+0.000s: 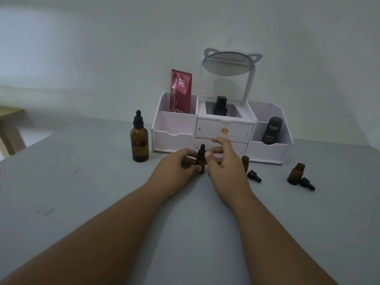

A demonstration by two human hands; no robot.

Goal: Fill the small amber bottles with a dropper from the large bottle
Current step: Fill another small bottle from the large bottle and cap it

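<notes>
Presently, left hand (176, 163) pinches capped small bottle (201, 159), right hand (224, 163) slack-fingered and empty; two uncapped bottles (296, 173), frame right, apparently outstanding.

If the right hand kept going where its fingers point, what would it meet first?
Probably the dropper cap of the small amber bottle the left hand grips; depth is unclear, so the right hand might pass behind it.
</notes>
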